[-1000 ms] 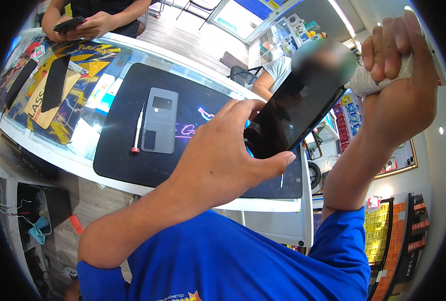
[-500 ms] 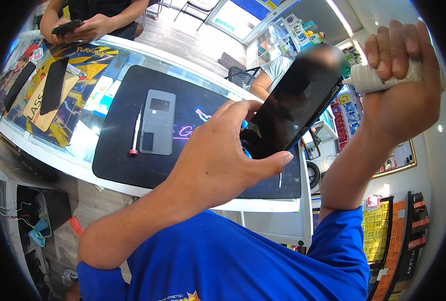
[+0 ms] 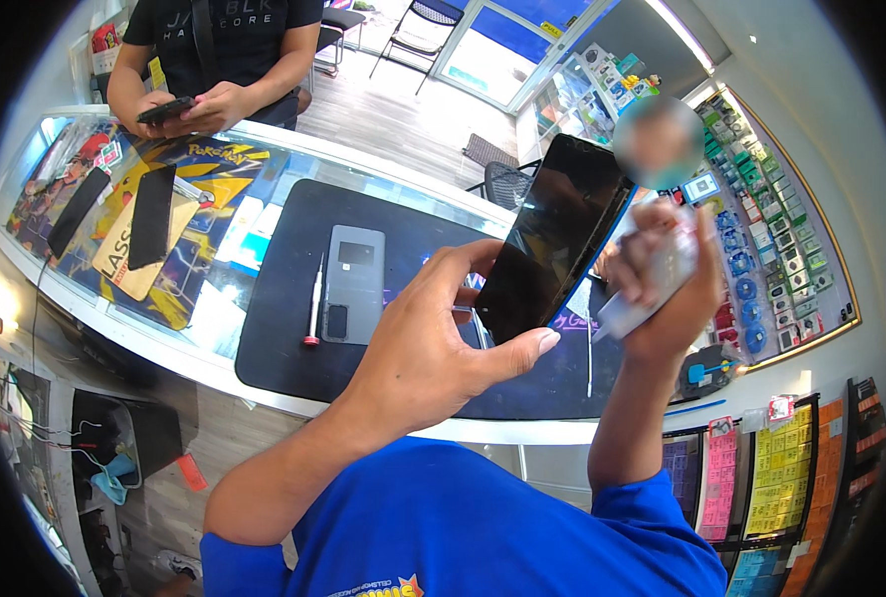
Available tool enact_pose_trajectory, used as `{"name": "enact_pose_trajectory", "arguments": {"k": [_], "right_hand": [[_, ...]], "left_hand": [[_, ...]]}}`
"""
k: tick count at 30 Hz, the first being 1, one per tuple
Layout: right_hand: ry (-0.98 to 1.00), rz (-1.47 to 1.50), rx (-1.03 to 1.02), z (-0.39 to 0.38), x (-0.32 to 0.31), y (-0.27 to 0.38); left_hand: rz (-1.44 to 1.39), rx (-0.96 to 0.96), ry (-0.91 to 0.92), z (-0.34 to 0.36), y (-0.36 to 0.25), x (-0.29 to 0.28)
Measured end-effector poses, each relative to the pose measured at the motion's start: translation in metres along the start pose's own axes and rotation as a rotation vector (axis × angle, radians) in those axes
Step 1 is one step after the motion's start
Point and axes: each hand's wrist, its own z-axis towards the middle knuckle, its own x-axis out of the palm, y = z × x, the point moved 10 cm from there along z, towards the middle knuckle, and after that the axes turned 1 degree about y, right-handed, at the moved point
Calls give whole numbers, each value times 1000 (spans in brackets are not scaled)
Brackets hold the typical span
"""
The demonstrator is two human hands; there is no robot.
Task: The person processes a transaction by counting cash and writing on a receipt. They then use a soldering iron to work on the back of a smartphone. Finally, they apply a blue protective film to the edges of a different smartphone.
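Note:
My left hand (image 3: 438, 343) grips a dark-screened phone (image 3: 552, 234) by its lower edges, thumb along one side and fingers on the other. The phone is tilted over the counter, and its long side edge looks raised or bare. In my right hand (image 3: 677, 289), smeared by motion, is a white bottle (image 3: 657, 279), held close beside the phone's right edge; its narrow tip is too blurred to make out. On the black mat (image 3: 284, 368) lie a grey phone back cover (image 3: 356, 284), a slim screwdriver (image 3: 314, 303) with a red end, and a thin pale stick (image 3: 590, 353).
Two dark flat strips (image 3: 151, 219) lie on the picture-covered glass counter (image 3: 219, 298) at the left. Across it, a person (image 3: 204, 99) holds a phone. Another person sits beyond my right hand. Packaged accessories (image 3: 781, 239) hang on the right wall, with coloured card racks (image 3: 781, 473) below.
My right hand has come down and inward with the white bottle, from high on the right to beside the phone. The view has shifted slightly; my left hand keeps its grip.

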Motion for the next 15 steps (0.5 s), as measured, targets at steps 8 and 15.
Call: {"name": "enact_pose_trajectory", "arguments": {"k": [8, 15], "right_hand": [[219, 142, -328, -24, 17, 39], [593, -256, -367, -16, 108, 63]], "left_hand": [[25, 32, -20, 4, -2, -2], [40, -79, 52, 7, 4, 11]]}}
